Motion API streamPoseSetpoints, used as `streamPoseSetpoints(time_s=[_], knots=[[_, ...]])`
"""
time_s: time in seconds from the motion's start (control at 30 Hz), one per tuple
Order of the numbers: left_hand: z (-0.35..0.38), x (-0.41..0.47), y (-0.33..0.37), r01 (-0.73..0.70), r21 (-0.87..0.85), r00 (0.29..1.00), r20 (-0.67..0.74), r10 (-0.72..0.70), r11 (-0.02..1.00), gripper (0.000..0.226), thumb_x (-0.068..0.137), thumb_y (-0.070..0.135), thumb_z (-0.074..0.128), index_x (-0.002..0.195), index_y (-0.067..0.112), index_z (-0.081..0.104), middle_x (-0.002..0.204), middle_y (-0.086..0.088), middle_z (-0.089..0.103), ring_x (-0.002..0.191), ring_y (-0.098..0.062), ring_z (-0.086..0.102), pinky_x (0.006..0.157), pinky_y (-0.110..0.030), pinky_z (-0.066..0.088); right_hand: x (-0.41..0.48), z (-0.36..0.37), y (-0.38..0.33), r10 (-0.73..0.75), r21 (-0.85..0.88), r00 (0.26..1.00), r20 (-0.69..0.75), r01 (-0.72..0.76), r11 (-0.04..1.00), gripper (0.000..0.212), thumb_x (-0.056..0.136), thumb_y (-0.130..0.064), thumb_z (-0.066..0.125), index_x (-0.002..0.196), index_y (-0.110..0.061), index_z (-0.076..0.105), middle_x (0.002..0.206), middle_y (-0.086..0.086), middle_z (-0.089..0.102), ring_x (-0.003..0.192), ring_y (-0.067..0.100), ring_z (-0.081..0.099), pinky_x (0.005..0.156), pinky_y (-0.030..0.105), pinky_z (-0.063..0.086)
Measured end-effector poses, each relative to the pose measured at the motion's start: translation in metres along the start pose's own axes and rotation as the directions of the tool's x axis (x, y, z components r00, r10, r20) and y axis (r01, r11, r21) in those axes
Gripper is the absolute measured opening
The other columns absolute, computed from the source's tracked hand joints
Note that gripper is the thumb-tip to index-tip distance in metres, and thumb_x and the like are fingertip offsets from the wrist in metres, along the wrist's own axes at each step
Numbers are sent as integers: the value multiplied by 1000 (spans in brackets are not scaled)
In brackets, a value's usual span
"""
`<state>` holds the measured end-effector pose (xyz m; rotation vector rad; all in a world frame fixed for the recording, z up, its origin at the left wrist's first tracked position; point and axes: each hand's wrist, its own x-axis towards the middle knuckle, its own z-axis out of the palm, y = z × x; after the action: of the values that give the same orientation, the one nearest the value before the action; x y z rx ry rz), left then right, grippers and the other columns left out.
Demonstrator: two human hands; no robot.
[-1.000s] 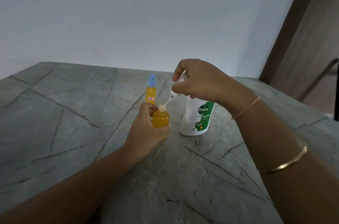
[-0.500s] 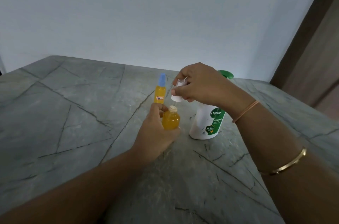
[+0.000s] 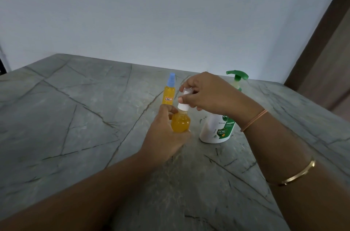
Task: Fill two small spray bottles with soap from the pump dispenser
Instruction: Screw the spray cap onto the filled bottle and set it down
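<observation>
Both orange-filled, round bottle (image 3: 180,123), slim bottle (image 3: 169,96)

I have both bare arms stretched forward, forearms converging. My left hand (image 3: 166,136), its back toward the camera, curls fingers and thumb round the small round bottle (image 3: 180,123), holding it upright. Just above it my right hand (image 3: 208,94) arches palm-down with the wrist raised, thumb and fingertips pinching the white spray cap (image 3: 183,106) at the bottle's neck. The two hands are nearly touching.
</observation>
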<state>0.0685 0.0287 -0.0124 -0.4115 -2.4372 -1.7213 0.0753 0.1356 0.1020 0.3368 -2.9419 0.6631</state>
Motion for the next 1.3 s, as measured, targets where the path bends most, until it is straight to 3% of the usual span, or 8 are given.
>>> streamPoseSetpoints(time_s=[0.33, 0.6, 0.73, 0.83, 1.0, 1.13, 1.23, 1.3], knots=[[1, 1, 1, 5, 25, 1000, -11, -4, 1000, 56, 77, 25, 72, 107, 35, 26, 102, 14, 41, 80, -4, 46, 59, -8, 34, -8, 1, 6, -33, 102, 996, 78, 25, 995, 48, 87, -8, 60, 132, -22, 50, 127, 2, 56, 109, 19, 57, 96, 34, 48], [1, 1, -2, -26, 32, 999, -31, 27, 999, 57, 74, 27, 74, 106, 35, 27, 100, 17, 43, 88, -5, 49, 63, -13, 38, -6, 14, 9, -43, -60, 991, -126, 36, 998, 38, 78, -38, 72, 106, -15, 61, 85, -4, 59, 81, 13, 58, 67, 23, 44], [0, 0, -4, -33, 25, 999, -30, 34, 999, 57, 73, 27, 75, 108, 36, 30, 99, 17, 46, 86, -3, 51, 65, -15, 42, -12, 12, 4, -68, -44, 996, -52, 65, 997, 57, 80, -27, 72, 132, -22, 48, 129, 0, 55, 111, 17, 56, 90, 28, 47], [0, 0, -3, -30, 27, 999, -34, 31, 999, 57, 73, 28, 74, 106, 37, 29, 91, 22, 43, 82, 2, 48, 61, -11, 35, -12, 3, 1, -99, -95, 995, -22, 97, 991, 36, 84, -13, 67, 119, -19, 61, 123, 0, 60, 105, 14, 59, 88, 24, 44], [-1, -1, -2, -29, 25, 999, -32, 29, 999, 55, 74, 26, 74, 104, 36, 29, 87, 21, 44, 76, 4, 47, 57, -8, 34, -4, 5, -3, -65, -221, 995, -73, 47, 974, 33, 81, -39, 69, 94, -9, 64, 94, 7, 68, 86, 20, 64, 80, 34, 51], [-2, -2, 0, -18, 33, 999, -31, 19, 999, 57, 75, 28, 73, 107, 36, 27, 93, 20, 42, 83, -3, 48, 60, -9, 33, -5, -2, -6, -85, -234, 996, 5, 83, 969, 47, 82, -30, 70, 124, -18, 54, 121, 0, 59, 98, 13, 56, 80, 24, 44], [-1, -2, 1, -13, 33, 1000, -26, 13, 999, 57, 76, 28, 73, 108, 36, 26, 98, 19, 40, 84, -4, 47, 61, -10, 33, -5, -9, -9, -130, -245, 991, 35, 135, 960, 27, 85, -11, 64, 112, -16, 67, 112, -1, 64, 84, 6, 53, 68, 13, 42], [-1, -2, 1, -14, 32, 1000, -26, 15, 999, 57, 75, 28, 73, 107, 36, 26, 91, 21, 38, 78, 2, 45, 58, -7, 31, -3, -7, -10, -115, -265, 993, 4, 112, 958, 20, 87, -18, 65, 105, -12, 71, 104, 2, 67, 83, 11, 59, 75, 22, 49]])
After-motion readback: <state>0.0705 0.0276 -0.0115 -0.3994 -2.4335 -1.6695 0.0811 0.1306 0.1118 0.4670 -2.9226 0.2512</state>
